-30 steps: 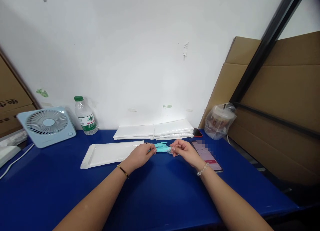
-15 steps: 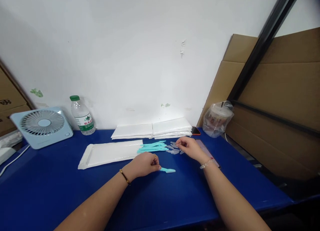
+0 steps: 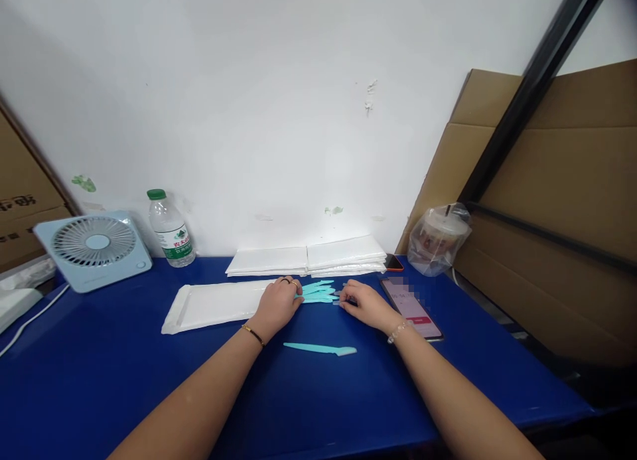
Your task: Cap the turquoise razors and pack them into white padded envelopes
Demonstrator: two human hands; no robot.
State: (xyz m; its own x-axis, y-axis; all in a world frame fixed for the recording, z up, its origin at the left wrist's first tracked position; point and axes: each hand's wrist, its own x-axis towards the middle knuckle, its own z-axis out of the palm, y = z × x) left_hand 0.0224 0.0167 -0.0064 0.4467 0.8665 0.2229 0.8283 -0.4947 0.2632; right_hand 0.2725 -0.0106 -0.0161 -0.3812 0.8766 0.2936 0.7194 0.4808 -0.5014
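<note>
My left hand [image 3: 279, 303] rests at the handle end of a pile of teal eyebrow razors [image 3: 318, 291], its fingers closed around some handles; the fingertips partly hide how many. Curled low over the small clear plastic caps [image 3: 336, 303] is my right hand [image 3: 365, 305], thumb and fingers closed on them; most of the caps are hidden beneath it. A single teal eyebrow razor [image 3: 319, 348] lies loose on the blue table in front of both hands, its blade end pointing right.
A long white pouch [image 3: 213, 306] lies left of the pile, and stacked white pouches [image 3: 343, 255] sit by the wall. Right stand a phone [image 3: 411, 307], a second phone [image 3: 393, 263] and a bagged cup [image 3: 438, 237]. A bottle [image 3: 172, 231] and blue fan [image 3: 97, 247] are left.
My left hand has let go of the single razor, leaving it on the table, and moved up to the pile. My right hand has shifted slightly left and down over the caps.
</note>
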